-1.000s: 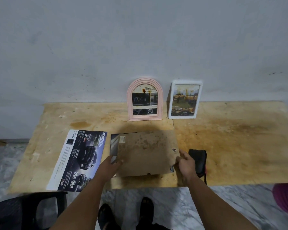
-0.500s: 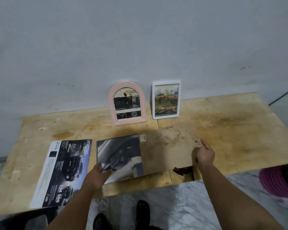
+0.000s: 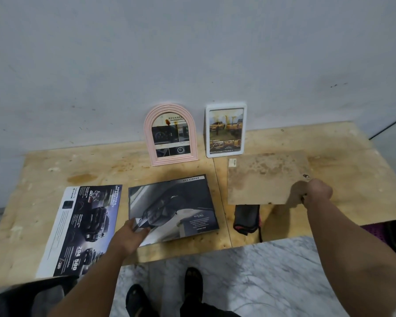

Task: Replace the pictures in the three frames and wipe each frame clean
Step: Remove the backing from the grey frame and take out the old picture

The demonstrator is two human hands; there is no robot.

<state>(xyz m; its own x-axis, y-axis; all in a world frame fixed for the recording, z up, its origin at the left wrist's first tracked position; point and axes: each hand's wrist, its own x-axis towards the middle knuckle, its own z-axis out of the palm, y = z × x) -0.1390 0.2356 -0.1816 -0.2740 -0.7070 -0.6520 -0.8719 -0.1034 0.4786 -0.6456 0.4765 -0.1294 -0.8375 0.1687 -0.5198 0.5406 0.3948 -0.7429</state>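
Observation:
My right hand [image 3: 316,193] grips the lower right corner of a stained brown backing board [image 3: 261,179] and holds it over the right part of the table. My left hand [image 3: 128,234] pinches the lower left corner of a dark car picture [image 3: 172,207] that lies flat at the table's middle. A second car brochure page [image 3: 82,227] lies flat to its left. Against the wall stand a pink arched frame [image 3: 170,136] and a white rectangular frame [image 3: 225,130], both with pictures in them.
A black and red cloth [image 3: 246,217] lies at the plywood table's [image 3: 352,170] front edge, partly under the board. A dark chair [image 3: 21,300] stands at lower left, a purple object [image 3: 375,229] at the right. My feet stand on marble floor below.
My right hand has carried the backing board off the dark picture and to the right, over the cloth. The picture lies uncovered, my left hand still at its corner. The view has shifted right.

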